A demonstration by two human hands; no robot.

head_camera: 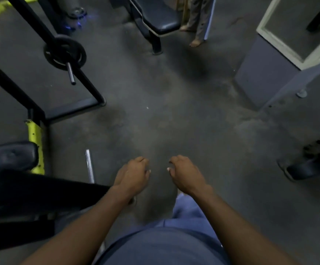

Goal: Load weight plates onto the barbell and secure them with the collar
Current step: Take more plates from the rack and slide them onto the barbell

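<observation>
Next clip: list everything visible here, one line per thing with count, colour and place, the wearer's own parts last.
Plate: one, black, on a bar at upper left.
Bar end: one, silver, poking out of the plate.
Second bar end: one, silver, lower left beside the bench.
Rack frame: black with a yellow part, left.
Bench pad: one, black, left edge.
Far bench: one, black, top centre.
Bystander's feet: two, bare, top centre.
Mirror frame: one, white, upper right.
Floor: grey.
Left hand: loosely curled, holds nothing.
Right hand: loosely curled, holds nothing.
</observation>
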